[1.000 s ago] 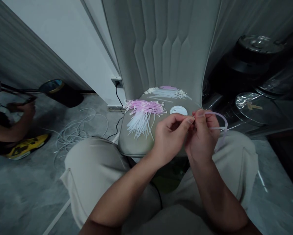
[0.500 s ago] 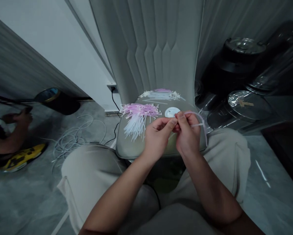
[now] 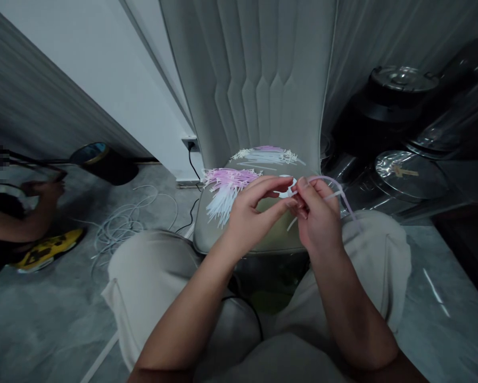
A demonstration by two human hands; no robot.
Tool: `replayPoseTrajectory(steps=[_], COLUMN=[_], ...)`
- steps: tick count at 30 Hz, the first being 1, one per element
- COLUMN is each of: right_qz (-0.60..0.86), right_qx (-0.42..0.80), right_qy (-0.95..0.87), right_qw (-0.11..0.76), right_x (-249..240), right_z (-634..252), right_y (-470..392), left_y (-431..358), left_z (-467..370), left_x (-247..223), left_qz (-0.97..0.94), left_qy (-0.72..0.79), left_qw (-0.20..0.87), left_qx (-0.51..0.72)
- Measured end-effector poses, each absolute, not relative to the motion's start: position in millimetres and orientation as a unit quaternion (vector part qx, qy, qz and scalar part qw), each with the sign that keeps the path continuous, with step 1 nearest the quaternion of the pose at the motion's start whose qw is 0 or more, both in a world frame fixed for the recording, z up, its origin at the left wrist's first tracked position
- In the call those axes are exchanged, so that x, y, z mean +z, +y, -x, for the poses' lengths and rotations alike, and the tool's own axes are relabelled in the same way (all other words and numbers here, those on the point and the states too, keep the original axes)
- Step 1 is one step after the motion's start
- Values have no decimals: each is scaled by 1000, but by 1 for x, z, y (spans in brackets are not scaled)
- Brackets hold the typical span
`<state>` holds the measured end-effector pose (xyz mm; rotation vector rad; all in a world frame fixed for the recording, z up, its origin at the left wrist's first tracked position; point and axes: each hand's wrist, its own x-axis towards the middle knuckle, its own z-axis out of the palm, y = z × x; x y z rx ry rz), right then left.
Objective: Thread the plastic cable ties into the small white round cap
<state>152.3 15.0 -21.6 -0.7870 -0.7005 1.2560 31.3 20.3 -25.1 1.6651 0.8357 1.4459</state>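
Note:
My right hand (image 3: 322, 215) pinches cable ties above the front of the chair seat. A pink cable tie (image 3: 337, 184) arcs out past its knuckles to the right, and a white cable tie (image 3: 334, 195) crosses it. My left hand (image 3: 250, 207) is beside it, thumb and index finger apart, fingertips close to the right hand's; I see nothing held in it. Behind the fingers, a white round dish (image 3: 286, 186) is partly covered. On the seat, a pile of pink cable ties (image 3: 235, 177) overlaps white ones (image 3: 220, 205). A second row of ties (image 3: 268, 155) lies farther back.
The grey padded chair (image 3: 258, 80) stands between my knees. Coiled pale tubing (image 3: 119, 223) lies on the floor at left, near a dark bin (image 3: 105, 165). Another person's arm (image 3: 39, 213) and yellow shoe (image 3: 49, 249) show there. Black and clear containers (image 3: 402, 111) stand at right.
My left thumb and index finger have spread apart from their pinch. My right hand has shifted slightly right with the ties. The whole view has moved a little.

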Motion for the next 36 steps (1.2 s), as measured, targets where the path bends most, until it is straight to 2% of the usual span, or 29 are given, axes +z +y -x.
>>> replayPoseTrajectory(steps=[5, 10, 20, 26, 36], right_qz=[331, 321, 325, 292, 309], right_qx=[595, 614, 613, 630, 635], right_qy=[-324, -314, -296, -305, -297], right_qw=[657, 649, 657, 652, 643], right_x=[-21, -22, -17, -12, -10], right_z=[-154, -150, -143, -141, -141], right_y=[16, 13, 8, 2, -1], left_y=[24, 28, 26, 21, 24], left_z=[-31, -36, -43, -42, -36], left_x=[-26, -35, -40, -37, -38], left_qz=[-605, -545, -518, -534, -533], left_qy=[264, 243, 248, 283, 281], left_qw=[505, 562, 551, 507, 555], left_qx=[557, 573, 606, 615, 573])
